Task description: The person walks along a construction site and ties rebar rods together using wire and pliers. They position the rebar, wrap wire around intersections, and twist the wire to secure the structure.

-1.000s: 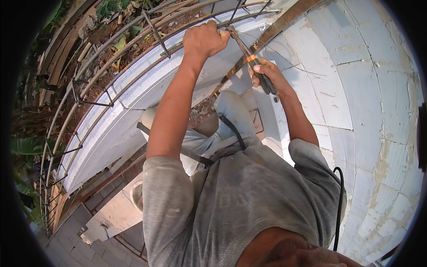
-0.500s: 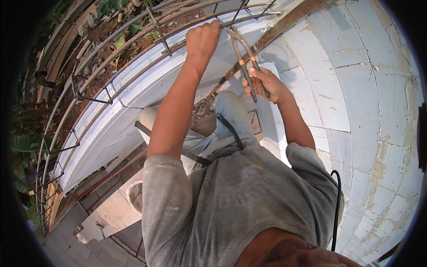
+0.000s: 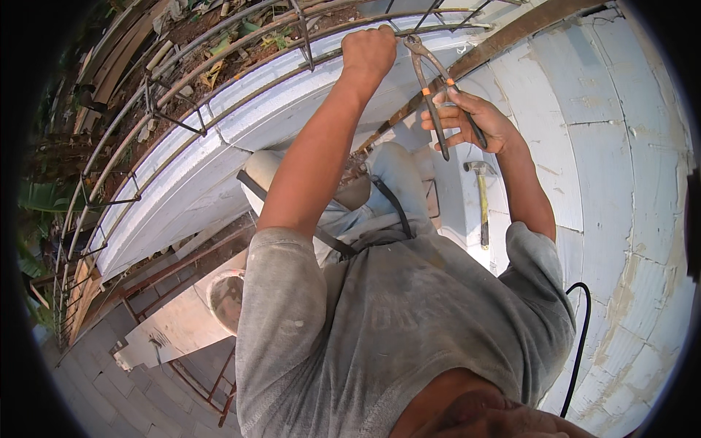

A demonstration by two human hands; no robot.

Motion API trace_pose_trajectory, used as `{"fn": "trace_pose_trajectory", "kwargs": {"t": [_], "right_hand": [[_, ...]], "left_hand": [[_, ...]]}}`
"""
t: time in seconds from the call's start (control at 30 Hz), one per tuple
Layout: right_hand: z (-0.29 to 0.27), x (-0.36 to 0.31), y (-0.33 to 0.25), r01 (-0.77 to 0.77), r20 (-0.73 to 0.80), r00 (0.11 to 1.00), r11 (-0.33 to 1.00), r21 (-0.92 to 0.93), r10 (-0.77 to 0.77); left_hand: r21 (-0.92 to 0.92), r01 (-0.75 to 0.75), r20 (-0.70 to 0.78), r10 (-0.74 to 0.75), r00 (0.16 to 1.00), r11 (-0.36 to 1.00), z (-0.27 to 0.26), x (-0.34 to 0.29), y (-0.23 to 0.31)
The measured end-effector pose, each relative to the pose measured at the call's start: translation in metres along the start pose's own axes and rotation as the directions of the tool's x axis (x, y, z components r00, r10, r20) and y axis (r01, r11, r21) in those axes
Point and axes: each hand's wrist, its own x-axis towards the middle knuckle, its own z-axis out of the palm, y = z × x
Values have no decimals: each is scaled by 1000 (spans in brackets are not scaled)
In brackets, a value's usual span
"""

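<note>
My right hand (image 3: 475, 120) holds a pair of end-cutting pincers (image 3: 429, 69) with dark grips and orange bands. Its thumb lies along one handle while the fingers stretch toward the other, and the handles are spread apart. The pincers' jaws point up at a rebar cage (image 3: 255, 79) along the top of a white block wall (image 3: 219, 157). Closed in a fist, my left hand (image 3: 369, 55) is on the cage's nearest bar, just left of the jaws. Its fingertips are hidden, as is any tie wire there.
A yellow-handled hammer (image 3: 483, 201) lies on a pale ledge below my right forearm. A brown beam (image 3: 504, 40) crosses at upper right, beside a pale block wall (image 3: 606, 160). Lower left, a bucket (image 3: 225, 296) stands on a board (image 3: 179, 317) over metal scaffolding.
The pincers' handles have spread wider and my right fingers have loosened. In the picture both hands sit further right, as the whole view has shifted. The hammer has come into sight.
</note>
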Motion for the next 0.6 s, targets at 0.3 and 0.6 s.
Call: {"fn": "trace_pose_trajectory", "kwargs": {"t": [0.3,0.6], "right_hand": [[3,2,0,-46,-10,999,996,-79,46],[17,6,9,16,5,1000,999,48,-16]], "left_hand": [[20,-46,-90,48,995,999,5,-2,-7],[38,-47,-10,47,999,998,-6,-5,-5]]}}
